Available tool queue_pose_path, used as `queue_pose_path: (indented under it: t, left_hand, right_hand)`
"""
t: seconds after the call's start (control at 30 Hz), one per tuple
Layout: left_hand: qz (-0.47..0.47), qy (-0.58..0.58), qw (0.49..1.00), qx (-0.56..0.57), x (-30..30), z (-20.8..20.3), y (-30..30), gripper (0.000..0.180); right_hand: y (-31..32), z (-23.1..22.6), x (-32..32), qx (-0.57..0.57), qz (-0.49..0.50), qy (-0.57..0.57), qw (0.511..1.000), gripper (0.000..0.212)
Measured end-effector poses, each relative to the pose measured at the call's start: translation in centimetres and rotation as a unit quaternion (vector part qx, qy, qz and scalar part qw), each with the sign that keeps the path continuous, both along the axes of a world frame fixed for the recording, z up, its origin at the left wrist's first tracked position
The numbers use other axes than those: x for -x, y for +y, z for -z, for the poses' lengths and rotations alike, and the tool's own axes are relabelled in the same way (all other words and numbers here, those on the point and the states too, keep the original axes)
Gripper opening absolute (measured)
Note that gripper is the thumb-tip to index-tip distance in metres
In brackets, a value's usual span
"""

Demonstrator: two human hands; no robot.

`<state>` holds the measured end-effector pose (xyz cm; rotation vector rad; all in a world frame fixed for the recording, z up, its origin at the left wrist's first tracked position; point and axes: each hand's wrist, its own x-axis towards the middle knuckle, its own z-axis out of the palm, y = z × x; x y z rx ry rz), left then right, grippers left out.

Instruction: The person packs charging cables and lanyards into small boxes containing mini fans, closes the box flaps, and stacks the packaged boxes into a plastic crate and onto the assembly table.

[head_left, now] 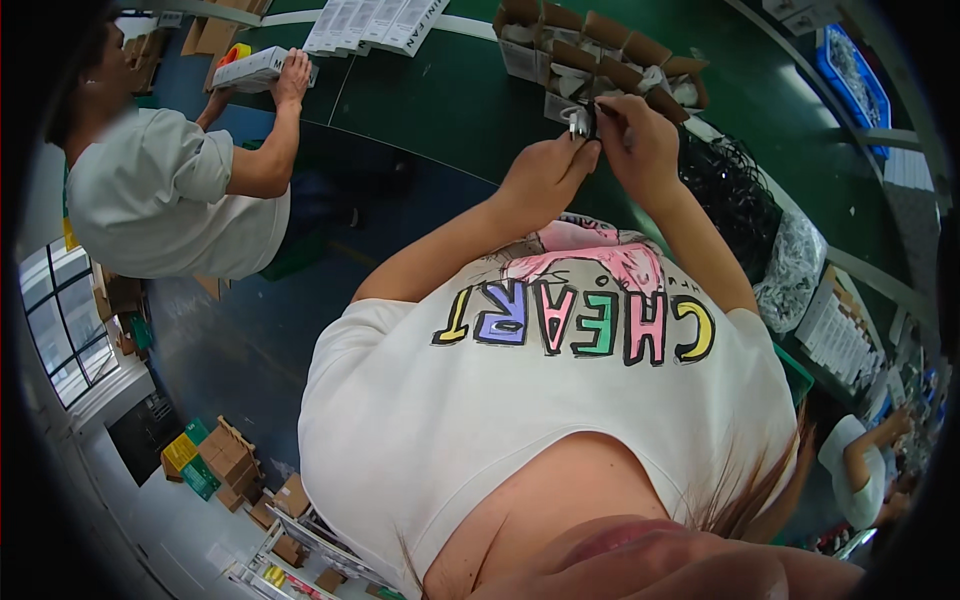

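1. At upper centre of the frame: left hand (545,172), curled, thumb and forefinger nearly together, pinching a small white-and-silver piece (577,122), too small to identify.
2. Just to its right: right hand (645,145), bent inward, fingertips close together at a narrow black strip (591,118) beside that piece; cannot tell whether gripping or only touching.
3. Just above both hands: a cluster of open brown cardboard boxes (522,62), flaps raised, holding white wrapped contents, too blurred to identify.
4. Right of centre: a loose heap of black cables (735,195), beside clear plastic bags (790,268).
5. At upper right: a blue tray (828,60), filled with clear, shiny items.
6. At right, lower down: white printed boxes (840,345), packed in rows.
7. At upper left: a white carton (258,72) with dark printing, held in a co-worker's hands (293,80), near a yellow-orange tape roll (236,54).
8. Along the top edge: flat white boxes (375,22) with dark lettering, side by side on a green tabletop (425,105).
9. Across centre: a white shirt (430,400) with large multicoloured letters.
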<state>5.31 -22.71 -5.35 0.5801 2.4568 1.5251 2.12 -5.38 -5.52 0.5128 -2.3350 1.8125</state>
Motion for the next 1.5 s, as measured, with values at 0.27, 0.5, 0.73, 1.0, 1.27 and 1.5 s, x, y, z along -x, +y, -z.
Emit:
queue_pose_path:
  t: [0.27,0.5,0.73,1.0,1.27,1.5]
  left_hand:
    - [0.079,0.232,0.955,0.168,2.5,0.7,-4.7,0.027]
    - [0.093,0.21,0.964,0.138,5.7,2.4,-6.1,0.027]
    - [0.105,-0.409,0.836,-0.351,5.7,5.8,-5.0,0.037]
    - [-0.163,0.192,0.968,-0.01,13.0,9.1,-3.3,0.044]
    - [-0.049,0.181,0.977,0.104,15.4,10.0,-3.9,0.035]
    - [0.088,0.042,0.991,0.092,14.8,10.7,-4.7,0.045]
  right_hand:
    - [0.0,-2.1,0.2,-0.164,-0.231,-0.235,0.93,0.014]
    - [-0.1,-0.5,1.7,0.015,-0.201,-0.176,0.963,0.012]
    - [-2.9,2.2,1.0,0.163,-0.129,-0.107,0.972,0.014]
    - [-1.1,7.0,4.8,0.063,0.02,-0.144,0.987,0.01]
    - [-1.8,9.1,6.1,-0.05,0.024,-0.065,0.996,0.017]
    - [-1.6,8.9,5.3,-0.154,0.013,0.048,0.987,0.02]
